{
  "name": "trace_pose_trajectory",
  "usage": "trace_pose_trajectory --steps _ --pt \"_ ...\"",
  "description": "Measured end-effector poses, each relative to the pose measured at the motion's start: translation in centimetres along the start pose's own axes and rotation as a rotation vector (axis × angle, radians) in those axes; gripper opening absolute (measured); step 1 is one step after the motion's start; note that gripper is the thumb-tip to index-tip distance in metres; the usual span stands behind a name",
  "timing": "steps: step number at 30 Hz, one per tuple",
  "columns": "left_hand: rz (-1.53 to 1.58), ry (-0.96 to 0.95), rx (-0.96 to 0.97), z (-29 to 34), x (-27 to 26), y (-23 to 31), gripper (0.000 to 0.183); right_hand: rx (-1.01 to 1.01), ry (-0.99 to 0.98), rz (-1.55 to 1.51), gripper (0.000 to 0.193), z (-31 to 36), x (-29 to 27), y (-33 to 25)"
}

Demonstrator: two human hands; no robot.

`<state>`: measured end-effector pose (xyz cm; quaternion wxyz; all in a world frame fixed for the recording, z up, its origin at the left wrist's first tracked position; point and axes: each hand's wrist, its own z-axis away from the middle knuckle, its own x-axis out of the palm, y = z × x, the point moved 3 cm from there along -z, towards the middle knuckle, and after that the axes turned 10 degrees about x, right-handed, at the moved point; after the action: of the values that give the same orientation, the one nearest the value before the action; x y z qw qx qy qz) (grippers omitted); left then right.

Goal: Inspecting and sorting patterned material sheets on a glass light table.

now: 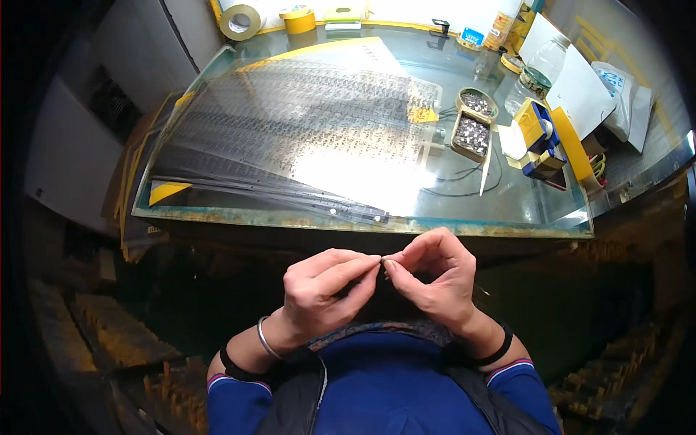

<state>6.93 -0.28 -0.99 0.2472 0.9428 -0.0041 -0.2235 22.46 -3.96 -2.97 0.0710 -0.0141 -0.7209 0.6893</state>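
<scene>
My left hand [322, 286] and my right hand [438, 279] meet fingertip to fingertip just off the front edge of a glass-topped table [507, 223]. Both are closed in a pinch around a tiny dark piece [383, 260], mostly hidden by the fingers and too small to name. Beyond them lie long clear sheets [275, 119] patterned with dark marks, fanned across the tabletop. Two small white bits [333, 211] rest on the sheets' near strip. To the right stand a round tin [476, 92] and a rectangular tin [455, 138], full of small dark and silvery bits.
A white pointed stick [485, 172] lies by the tins, with thin dark cords beside it. Farther right are a blue-and-yellow tape dispenser [545, 138] and a clear plastic bottle [544, 65]. Tape rolls [241, 22] line the back edge. Strong glare covers the table's middle.
</scene>
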Motion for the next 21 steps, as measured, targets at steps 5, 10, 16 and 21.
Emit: trace_pose_trajectory --steps 5,10,16,21 --pt "-0.055 -0.010 0.035 -0.04 0.26 0.06 0.021 -0.013 0.038 0.031 0.017 0.17 0.08 -0.35" --pt "-0.092 -0.029 0.060 -0.15 0.22 0.13 0.022 -0.037 0.034 0.065 0.018 0.30 0.17 -0.45" --pt "-0.108 -0.020 0.078 -0.24 0.27 0.17 0.022 -0.091 0.042 0.085 0.019 0.39 0.27 -0.16" --pt "-0.107 -0.039 0.056 -0.16 0.39 0.12 0.021 -0.122 0.070 0.123 0.019 0.26 0.16 0.21"
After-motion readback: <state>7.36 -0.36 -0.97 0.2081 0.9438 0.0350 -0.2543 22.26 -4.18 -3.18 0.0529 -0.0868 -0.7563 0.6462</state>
